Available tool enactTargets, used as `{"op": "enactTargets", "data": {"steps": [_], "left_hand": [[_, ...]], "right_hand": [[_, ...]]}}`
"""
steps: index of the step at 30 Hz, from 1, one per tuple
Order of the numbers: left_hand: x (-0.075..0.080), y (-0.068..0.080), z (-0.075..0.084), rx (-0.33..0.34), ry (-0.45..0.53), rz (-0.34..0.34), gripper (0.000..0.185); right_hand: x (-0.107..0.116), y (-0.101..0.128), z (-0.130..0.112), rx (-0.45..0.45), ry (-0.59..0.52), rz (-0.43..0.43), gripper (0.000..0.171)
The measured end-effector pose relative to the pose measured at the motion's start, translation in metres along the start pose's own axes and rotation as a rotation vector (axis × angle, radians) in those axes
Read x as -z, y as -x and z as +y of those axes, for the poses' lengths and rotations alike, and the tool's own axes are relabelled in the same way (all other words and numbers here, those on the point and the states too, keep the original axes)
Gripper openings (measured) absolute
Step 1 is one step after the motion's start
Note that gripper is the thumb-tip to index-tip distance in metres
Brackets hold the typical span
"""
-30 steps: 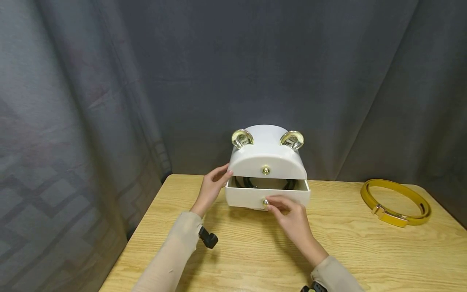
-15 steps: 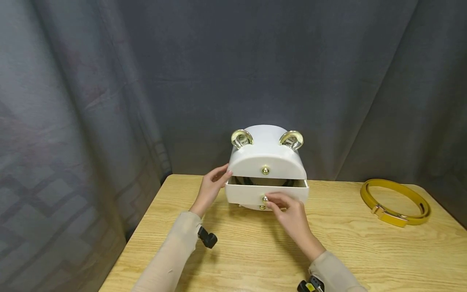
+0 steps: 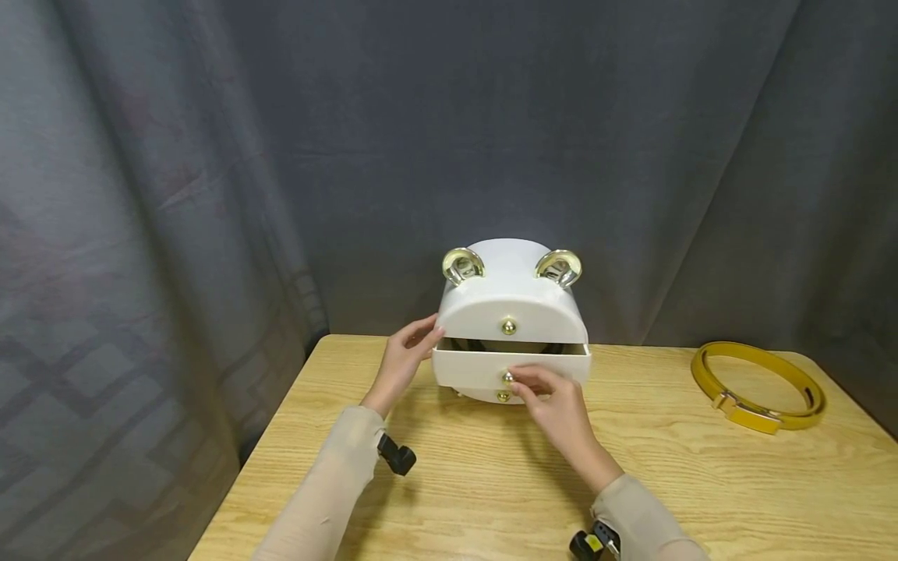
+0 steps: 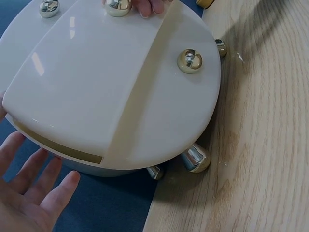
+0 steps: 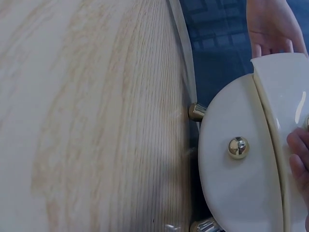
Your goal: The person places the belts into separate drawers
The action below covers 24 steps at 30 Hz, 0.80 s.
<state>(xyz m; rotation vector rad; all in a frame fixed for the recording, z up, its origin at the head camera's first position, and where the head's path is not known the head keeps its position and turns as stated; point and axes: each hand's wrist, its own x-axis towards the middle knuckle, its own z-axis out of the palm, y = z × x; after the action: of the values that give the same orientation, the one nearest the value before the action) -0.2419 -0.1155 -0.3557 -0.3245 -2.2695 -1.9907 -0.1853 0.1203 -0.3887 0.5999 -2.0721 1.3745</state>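
Observation:
A white, round-fronted drawer box [image 3: 512, 269] with gold ears stands on the table. Its middle drawer [image 3: 463, 368] is partly pulled out, with something dark and curved [image 3: 475, 344] inside, mostly hidden. My right hand [image 3: 559, 405] pinches the gold knob [image 3: 508, 377] of that drawer between thumb and fingers. At the box's left side, my left hand [image 3: 401, 362] rests its fingertips near the drawer's edge; the left wrist view shows those fingers [image 4: 60, 193] spread and fairly straight. Below the drawer, the lowest drawer's knob [image 4: 189, 61] shows.
A coiled yellow belt [image 3: 704, 375] with a metal buckle lies on the wooden table [image 3: 463, 499] to the right. Small gold feet [image 4: 195, 158] hold the box up. A dark grey curtain [image 3: 393, 156] hangs behind and along the left side.
The middle drawer has slid inward, its opening narrower, and the lowest knob has come into sight. My right hand moved slightly forward with the knob; my left hand stayed at the side.

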Motion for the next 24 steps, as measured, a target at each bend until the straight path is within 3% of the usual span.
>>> {"op": "enactTargets", "data": {"steps": [15,24], "left_hand": [[0.001,-0.002,0.003,0.024,-0.002,-0.007,0.042],[0.002,-0.02,-0.031,0.03,0.008,0.016,0.045]], "right_hand": [[-0.001,-0.003,0.003,-0.009,-0.009,-0.002,0.023],[-0.001,-0.006,0.004,-0.006,0.002,0.0,0.022]]}}
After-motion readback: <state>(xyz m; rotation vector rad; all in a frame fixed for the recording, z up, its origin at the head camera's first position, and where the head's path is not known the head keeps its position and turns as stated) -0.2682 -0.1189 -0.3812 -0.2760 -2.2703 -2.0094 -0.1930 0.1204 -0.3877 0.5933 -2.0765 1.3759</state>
